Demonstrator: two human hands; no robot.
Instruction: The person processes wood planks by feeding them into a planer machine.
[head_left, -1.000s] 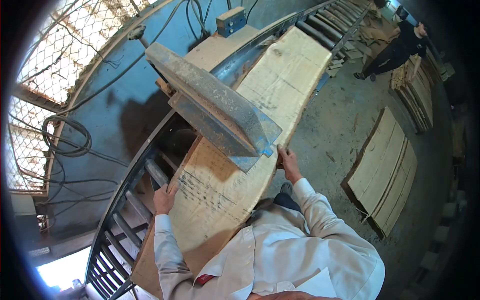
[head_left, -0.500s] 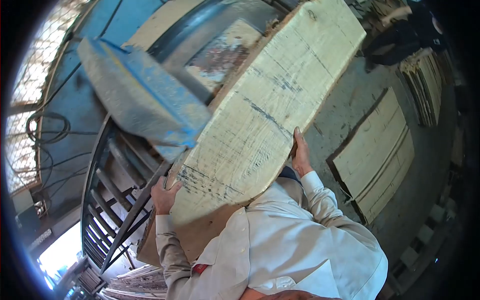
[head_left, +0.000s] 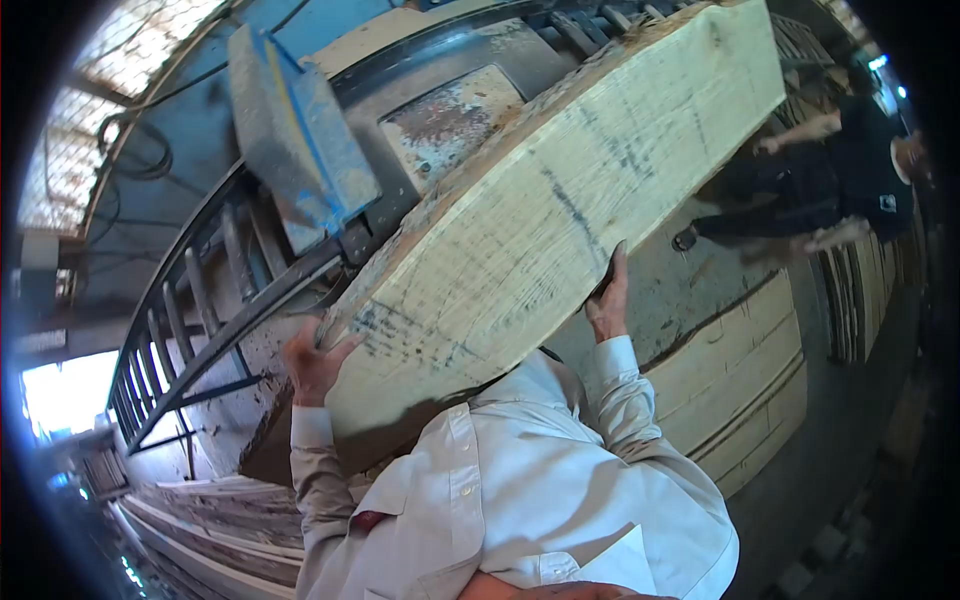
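A thick sawn wood slab, pale with dark streaks on its face and rough bark along its upper edge, slants across the middle of the head view. At its near left edge is my left hand, with the thumb over the face and the fingers behind the edge. My right hand grips the lower right edge, its fingers partly hidden under the wood. The slab's near end rests close against my shirt front.
Behind the slab stands a machine with a blue metal guard and a roller frame. A co-worker in dark clothes stands at the right. Sawn boards lie on the floor; more timber lies lower left.
The slab has swung clockwise, its far end moving right, and more of its bark edge shows. Both hands keep their hold. The view has shifted, and more of the co-worker shows.
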